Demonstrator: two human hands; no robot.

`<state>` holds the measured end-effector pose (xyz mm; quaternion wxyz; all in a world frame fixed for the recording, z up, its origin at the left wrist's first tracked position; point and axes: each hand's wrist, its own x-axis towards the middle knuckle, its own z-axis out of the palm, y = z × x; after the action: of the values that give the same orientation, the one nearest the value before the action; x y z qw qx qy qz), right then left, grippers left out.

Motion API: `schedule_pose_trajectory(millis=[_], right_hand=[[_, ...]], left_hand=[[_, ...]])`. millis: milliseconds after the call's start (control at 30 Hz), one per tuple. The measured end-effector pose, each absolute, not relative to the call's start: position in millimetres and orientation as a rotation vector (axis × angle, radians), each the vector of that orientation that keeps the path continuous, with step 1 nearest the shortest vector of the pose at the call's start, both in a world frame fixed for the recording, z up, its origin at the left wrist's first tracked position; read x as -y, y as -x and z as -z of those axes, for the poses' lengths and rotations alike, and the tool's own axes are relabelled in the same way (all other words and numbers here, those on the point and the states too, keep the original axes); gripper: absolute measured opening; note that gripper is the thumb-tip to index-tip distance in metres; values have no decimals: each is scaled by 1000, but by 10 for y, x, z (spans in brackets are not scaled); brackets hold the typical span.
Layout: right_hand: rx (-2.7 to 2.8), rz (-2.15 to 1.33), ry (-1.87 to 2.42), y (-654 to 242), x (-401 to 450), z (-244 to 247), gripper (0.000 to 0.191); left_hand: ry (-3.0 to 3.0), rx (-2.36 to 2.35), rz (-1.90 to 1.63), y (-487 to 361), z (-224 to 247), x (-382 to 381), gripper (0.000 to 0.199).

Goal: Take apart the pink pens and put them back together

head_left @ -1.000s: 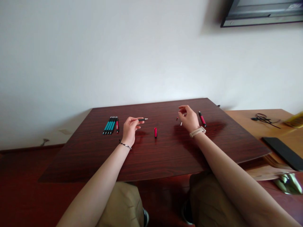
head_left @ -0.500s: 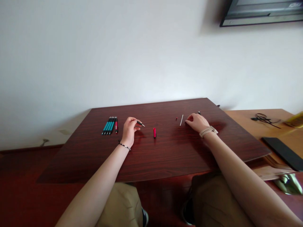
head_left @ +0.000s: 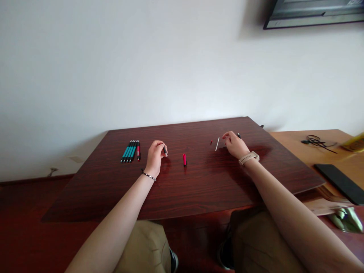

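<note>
My left hand [head_left: 156, 153] pinches a small black pen part with a silver tip [head_left: 165, 151], its tip pointing down toward the tabletop. To its right lies a red pen barrel [head_left: 184, 159] with a black clip. My right hand [head_left: 233, 144] hovers over the table's right part, fingers bent and apart, with nothing visible between them. Just left of it are a thin white refill [head_left: 217, 143] and a tiny red piece [head_left: 211, 142]. A black piece [head_left: 239, 135] shows behind the right hand. On the left, several teal pens [head_left: 128, 151] lie in a row beside a red pen [head_left: 138, 150].
The dark wooden table [head_left: 182, 197] stands against the wall. At right, a lighter table [head_left: 295, 142] bears a black cable [head_left: 317, 141], a black flat object [head_left: 338, 183] and a yellow item [head_left: 354, 144]. A screen [head_left: 315, 15] hangs above.
In my left hand the black part has turned from pointing right to pointing downward. My right hand's fingers have lifted and spread from the tabletop. The camera view has shifted slightly.
</note>
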<state>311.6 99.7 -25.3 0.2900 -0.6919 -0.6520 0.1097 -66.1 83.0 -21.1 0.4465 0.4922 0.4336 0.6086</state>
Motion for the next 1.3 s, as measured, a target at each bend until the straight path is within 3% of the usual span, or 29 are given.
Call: schedule_pose_trajectory(millis=[133, 367, 567, 1067, 1300], right_hand=[[1736, -334, 1801, -3044, -1000, 248, 32], [1747, -217, 1972, -2891, -989, 262, 23], [1798, -181, 2144, -2747, -1003, 227, 43], [1993, -330, 2372, -2992, -1072, -4, 35], [1891, -461, 2226, -3077, -984, 11, 33]], left_hand=[[-1205, -1119, -1523, 647, 226, -853, 9], [-1223, -1121, -1487, 642, 214, -837, 11], [-1346, -1174, -1441, 629, 211, -819, 15], [-1502, -1203, -1425, 658, 261, -826, 16], [-1492, -1207, -1442, 663, 257, -826, 16]])
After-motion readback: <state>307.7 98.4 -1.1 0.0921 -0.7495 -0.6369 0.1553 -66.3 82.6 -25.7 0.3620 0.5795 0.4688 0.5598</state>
